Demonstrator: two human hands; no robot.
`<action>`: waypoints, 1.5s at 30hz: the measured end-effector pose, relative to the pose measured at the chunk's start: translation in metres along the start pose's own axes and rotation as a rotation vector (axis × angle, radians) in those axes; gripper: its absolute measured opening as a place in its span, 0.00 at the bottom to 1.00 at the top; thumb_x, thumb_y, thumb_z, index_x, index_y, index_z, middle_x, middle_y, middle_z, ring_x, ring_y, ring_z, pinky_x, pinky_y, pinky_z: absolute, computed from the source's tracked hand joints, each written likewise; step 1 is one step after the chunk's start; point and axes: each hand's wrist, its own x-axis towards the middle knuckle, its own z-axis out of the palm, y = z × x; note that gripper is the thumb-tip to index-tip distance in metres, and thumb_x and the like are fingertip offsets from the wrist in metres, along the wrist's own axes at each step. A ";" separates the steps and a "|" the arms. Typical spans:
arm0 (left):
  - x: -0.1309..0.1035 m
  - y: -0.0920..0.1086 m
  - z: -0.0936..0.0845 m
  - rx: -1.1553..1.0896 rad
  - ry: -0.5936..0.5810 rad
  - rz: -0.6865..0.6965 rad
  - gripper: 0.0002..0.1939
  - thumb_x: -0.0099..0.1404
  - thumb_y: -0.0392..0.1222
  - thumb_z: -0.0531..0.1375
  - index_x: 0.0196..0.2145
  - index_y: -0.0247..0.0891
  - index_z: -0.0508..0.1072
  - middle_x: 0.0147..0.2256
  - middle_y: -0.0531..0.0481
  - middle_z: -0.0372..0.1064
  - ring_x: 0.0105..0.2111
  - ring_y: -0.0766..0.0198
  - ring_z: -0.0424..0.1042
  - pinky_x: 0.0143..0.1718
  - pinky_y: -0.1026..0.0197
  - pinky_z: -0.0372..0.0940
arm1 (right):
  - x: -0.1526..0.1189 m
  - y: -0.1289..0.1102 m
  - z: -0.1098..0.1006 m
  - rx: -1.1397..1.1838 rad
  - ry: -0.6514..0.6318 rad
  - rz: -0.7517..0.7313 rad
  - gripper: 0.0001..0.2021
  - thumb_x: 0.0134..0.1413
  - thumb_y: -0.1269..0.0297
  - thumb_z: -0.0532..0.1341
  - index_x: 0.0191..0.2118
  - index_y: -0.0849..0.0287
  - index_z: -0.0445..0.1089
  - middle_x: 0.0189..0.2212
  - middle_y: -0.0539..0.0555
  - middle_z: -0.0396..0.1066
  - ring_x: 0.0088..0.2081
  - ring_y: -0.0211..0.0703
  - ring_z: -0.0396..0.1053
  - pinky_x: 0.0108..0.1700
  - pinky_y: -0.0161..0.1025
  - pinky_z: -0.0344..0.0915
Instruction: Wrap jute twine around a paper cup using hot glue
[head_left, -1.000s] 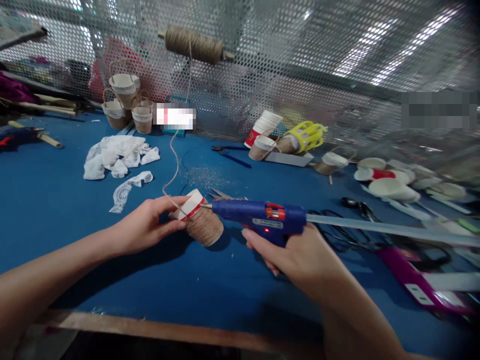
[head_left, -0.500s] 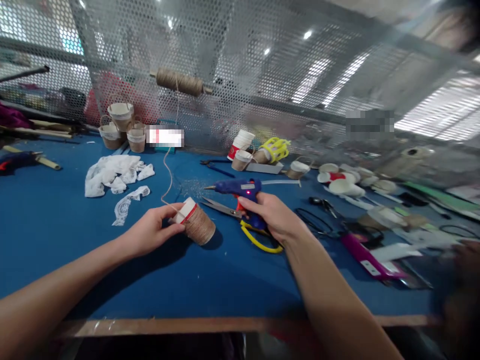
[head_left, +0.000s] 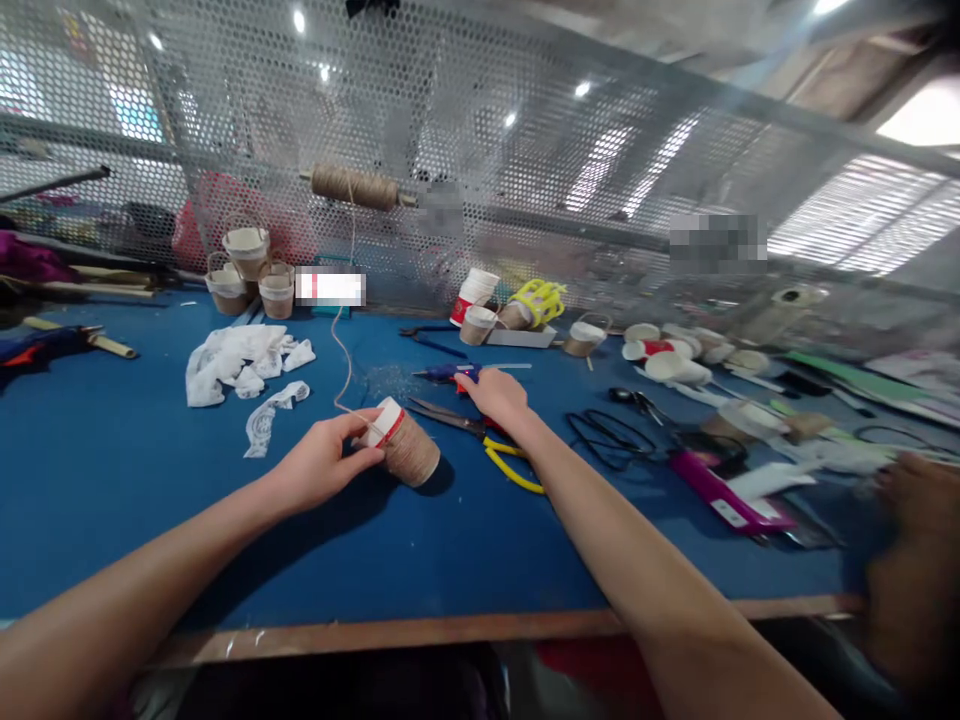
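While my left hand (head_left: 319,465) pinches the white rim of the twine-wrapped cup (head_left: 411,452), thumb against fingers with only the cup's wall between, the cup tilts, its base to the right and near. I can't tell whether it touches the blue table (head_left: 375,570). That hold is at one end only, so I'd worry about it pivoting or the thin rim buckling if squeezed. The loose twine (head_left: 349,365) runs from the far spool (head_left: 356,188) to the rim; a tug could pull the wrapping slack.

My right hand (head_left: 501,395) covers the handle of the glue gun (head_left: 446,373), farther off and right of the cup; its fingers are hidden, so I can't judge how closed they are. The nozzle points left above the scissors (head_left: 474,426), whose slightly parted blades could snag twine, and hot glue might drip there.
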 end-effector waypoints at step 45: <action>-0.012 0.019 -0.006 -0.327 -0.095 -0.082 0.17 0.58 0.39 0.61 0.47 0.38 0.69 0.45 0.48 0.71 0.44 0.61 0.69 0.48 0.60 0.62 | -0.091 -0.045 -0.015 0.693 -0.235 -0.278 0.07 0.50 0.63 0.58 0.28 0.62 0.65 0.22 0.46 0.63 0.23 0.31 0.61 0.26 0.32 0.60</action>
